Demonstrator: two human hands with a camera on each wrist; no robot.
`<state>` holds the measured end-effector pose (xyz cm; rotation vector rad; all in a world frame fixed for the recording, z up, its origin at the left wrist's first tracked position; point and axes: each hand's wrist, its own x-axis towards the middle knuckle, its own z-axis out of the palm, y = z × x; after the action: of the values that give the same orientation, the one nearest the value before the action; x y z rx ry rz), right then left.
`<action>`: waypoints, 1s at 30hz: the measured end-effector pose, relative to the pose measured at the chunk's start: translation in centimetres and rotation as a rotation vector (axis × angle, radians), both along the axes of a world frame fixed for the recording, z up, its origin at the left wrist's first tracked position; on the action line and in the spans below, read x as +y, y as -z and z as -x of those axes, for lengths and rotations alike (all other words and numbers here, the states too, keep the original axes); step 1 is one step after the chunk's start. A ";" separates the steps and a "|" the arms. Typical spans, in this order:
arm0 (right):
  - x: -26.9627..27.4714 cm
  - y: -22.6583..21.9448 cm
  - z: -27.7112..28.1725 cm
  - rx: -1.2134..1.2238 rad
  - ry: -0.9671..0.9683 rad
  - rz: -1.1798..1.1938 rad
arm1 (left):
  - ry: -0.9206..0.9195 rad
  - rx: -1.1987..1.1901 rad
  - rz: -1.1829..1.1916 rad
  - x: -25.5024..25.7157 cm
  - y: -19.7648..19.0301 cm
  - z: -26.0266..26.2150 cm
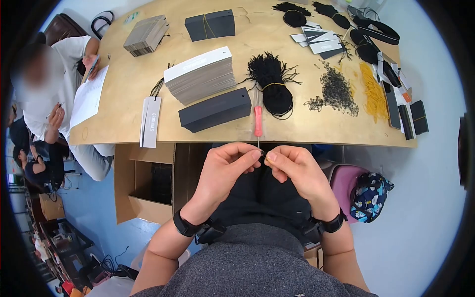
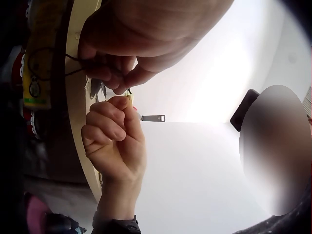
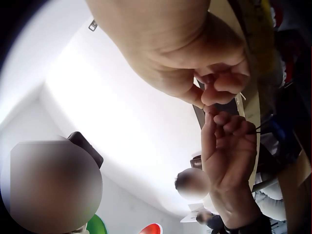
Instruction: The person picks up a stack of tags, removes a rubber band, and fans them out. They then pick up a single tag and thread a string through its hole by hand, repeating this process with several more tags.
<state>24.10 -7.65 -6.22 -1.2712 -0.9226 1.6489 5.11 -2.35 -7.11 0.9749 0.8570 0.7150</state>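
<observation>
In front of my lap, just below the table's near edge, both hands meet fingertip to fingertip. The left hand pinches a thin black cord, whose loop hangs out behind its fingers in the left wrist view. A short dark end of that cord shows between the two hands, and the thumb and forefinger of the right hand pinch it. The fingertips hide most of this spot. Directly beyond the hands, a red-handled tool with a thin metal shaft lies across the table's edge.
On the wooden table are a bundle of black cords, stacks of white tags and dark tags, a pile of small black pins and yellow bands. A cardboard box stands below. Another person sits at left.
</observation>
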 end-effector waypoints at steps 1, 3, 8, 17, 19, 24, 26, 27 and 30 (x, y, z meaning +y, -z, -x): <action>-0.1 -0.1 0.2 0.000 -0.001 0.000 | -0.001 0.000 0.000 0.0 0.0 0.0; -0.3 -0.6 0.6 -0.219 0.059 -0.049 | 0.030 -0.068 0.038 -0.1 0.2 0.1; -0.4 -2.0 1.0 -0.728 0.206 -0.558 | 0.022 -0.074 0.049 0.0 0.2 0.2; 0.4 -1.8 0.6 -1.029 0.092 -0.960 | 0.020 -0.080 0.043 -0.2 -0.5 -0.1; 0.7 -2.2 0.5 -1.052 0.088 -1.015 | 0.013 -0.129 0.062 -0.2 -0.3 0.1; 1.8 -2.4 -0.1 -1.082 0.199 -1.099 | 0.068 -0.183 0.158 -0.5 0.7 1.7; 2.0 -2.0 0.0 -1.157 0.203 -1.117 | 0.102 -0.418 0.340 -0.6 0.7 1.8; 2.0 -1.8 0.1 -1.157 0.201 -1.119 | 0.135 -0.654 0.520 -0.5 0.7 1.9; 1.4 -1.2 1.0 -1.135 0.129 -1.102 | 0.021 -0.608 0.533 -0.7 -0.3 1.1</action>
<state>23.08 -6.21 -4.99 -1.2797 -1.9460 -0.0088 3.99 -3.08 -6.78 0.2562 0.4544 0.6634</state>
